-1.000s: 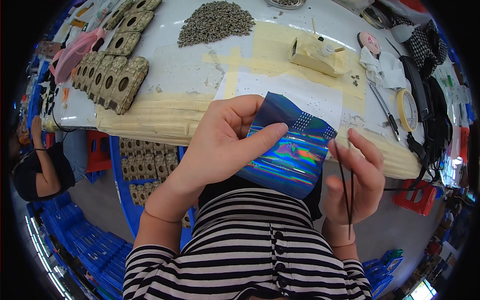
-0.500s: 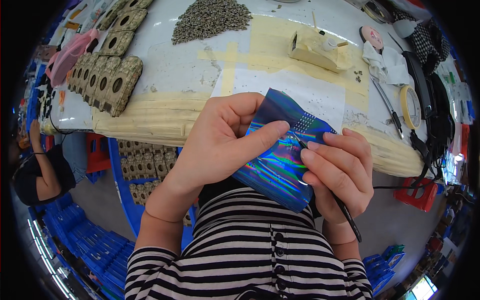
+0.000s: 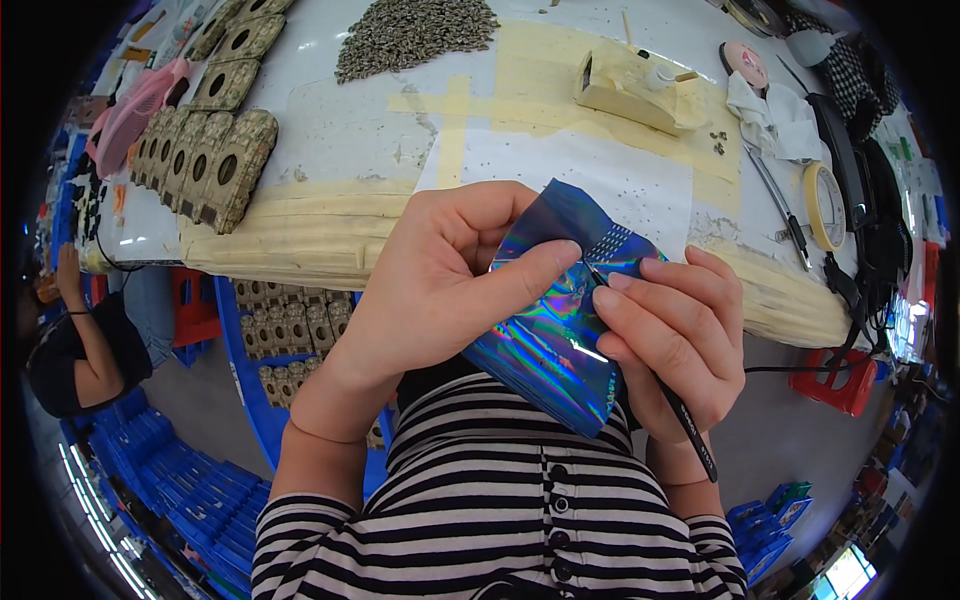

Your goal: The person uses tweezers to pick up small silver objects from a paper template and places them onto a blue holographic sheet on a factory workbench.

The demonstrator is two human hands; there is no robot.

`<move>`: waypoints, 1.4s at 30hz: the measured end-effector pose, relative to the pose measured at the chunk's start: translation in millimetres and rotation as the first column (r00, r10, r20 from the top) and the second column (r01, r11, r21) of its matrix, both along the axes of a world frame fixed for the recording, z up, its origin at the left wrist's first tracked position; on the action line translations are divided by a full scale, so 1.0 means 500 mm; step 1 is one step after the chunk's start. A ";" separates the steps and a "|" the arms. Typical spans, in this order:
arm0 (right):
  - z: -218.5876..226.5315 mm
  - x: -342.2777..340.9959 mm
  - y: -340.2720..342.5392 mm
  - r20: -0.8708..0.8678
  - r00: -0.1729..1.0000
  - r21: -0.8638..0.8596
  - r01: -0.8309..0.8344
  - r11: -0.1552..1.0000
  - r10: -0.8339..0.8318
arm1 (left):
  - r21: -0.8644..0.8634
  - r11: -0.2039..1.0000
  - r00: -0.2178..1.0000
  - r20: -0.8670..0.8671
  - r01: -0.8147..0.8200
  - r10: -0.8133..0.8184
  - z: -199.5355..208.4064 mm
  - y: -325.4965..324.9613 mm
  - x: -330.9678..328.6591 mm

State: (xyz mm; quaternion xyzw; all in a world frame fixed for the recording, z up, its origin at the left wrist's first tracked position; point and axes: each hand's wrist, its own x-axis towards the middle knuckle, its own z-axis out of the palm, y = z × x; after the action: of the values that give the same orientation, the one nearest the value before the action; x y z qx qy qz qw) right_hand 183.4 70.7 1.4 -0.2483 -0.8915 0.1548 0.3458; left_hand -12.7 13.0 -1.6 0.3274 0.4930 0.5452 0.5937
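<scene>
My left hand [image 3: 470,270] grips a shiny blue iridescent sheet [image 3: 555,345], thumb flat on its front and fingers behind. Rows of tiny pale pieces [image 3: 607,240] line the sheet's upper part. Between the thumb and fingers of my right hand [image 3: 680,330] is a pair of slim black tweezers [image 3: 688,425]. Their fine tip meets the sheet beside my left thumb, just below the rows. Whether a piece sits in the tip is too small to tell. Beyond my hands lies a white paper [image 3: 640,185] sprinkled with small specks.
Camouflage-patterned cases with round holes [image 3: 235,170] stand at the left, near a pink mesh item [image 3: 130,115]. A heap of small dark pieces [image 3: 415,35] lies at the back. To the right are a taped block [image 3: 640,95], a tape roll [image 3: 823,207] and a pen-like tool [image 3: 778,205].
The sheet has tilted slightly in my left hand, and its reflections have shifted. My right hand and the tweezers have moved slightly left.
</scene>
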 end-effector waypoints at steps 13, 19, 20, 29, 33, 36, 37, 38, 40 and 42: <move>-0.017 0.041 -0.003 -0.461 0.879 -0.311 -0.026 0.950 -0.126 | 0.080 0.990 0.944 -0.318 0.115 -0.084 0.017 -0.022 -0.004; -0.014 0.046 -0.004 -0.421 0.907 -0.280 -0.114 0.953 -0.015 | 0.511 0.774 0.468 -0.825 0.375 0.317 0.015 -0.026 0.001; -0.013 0.044 -0.006 -0.412 0.911 -0.279 -0.120 0.953 -0.006 | 0.496 0.761 0.401 -0.853 0.418 0.335 0.018 -0.028 0.000; -0.011 0.028 -0.013 -0.317 0.944 -0.247 -0.178 0.953 0.094 | 0.542 0.652 0.205 -0.828 0.531 0.521 -0.002 -0.043 0.009; -0.007 0.024 -0.011 -0.300 0.949 -0.233 -0.167 0.958 0.093 | 0.546 0.643 0.196 -0.822 0.537 0.535 -0.002 -0.042 0.008; -0.004 0.022 -0.011 -0.294 0.950 -0.229 -0.173 0.958 0.102 | 0.552 0.634 0.194 -0.815 0.542 0.545 -0.006 -0.042 0.008; -0.003 0.022 -0.011 -0.294 0.950 -0.229 -0.177 0.957 0.105 | 0.550 0.633 0.193 -0.817 0.545 0.543 -0.006 -0.042 0.008; -0.002 0.022 -0.011 -0.292 0.951 -0.228 -0.176 0.957 0.105 | 0.547 0.632 0.193 -0.818 0.549 0.542 -0.005 -0.042 0.007; -0.001 0.022 -0.010 -0.289 0.952 -0.227 -0.176 0.958 0.106 | 0.543 0.635 0.187 -0.821 0.549 0.539 -0.003 -0.042 0.007; -0.001 0.021 -0.012 -0.293 0.950 -0.220 -0.171 0.960 0.102 | 0.542 0.638 0.187 -0.822 0.547 0.538 -0.003 -0.043 0.007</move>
State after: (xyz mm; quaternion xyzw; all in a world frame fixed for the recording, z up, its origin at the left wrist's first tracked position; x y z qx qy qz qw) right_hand 193.8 64.8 1.0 -0.2016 -0.8232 0.3200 0.4234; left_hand -8.9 -8.3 -3.3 0.8123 0.4619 0.3490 -0.0703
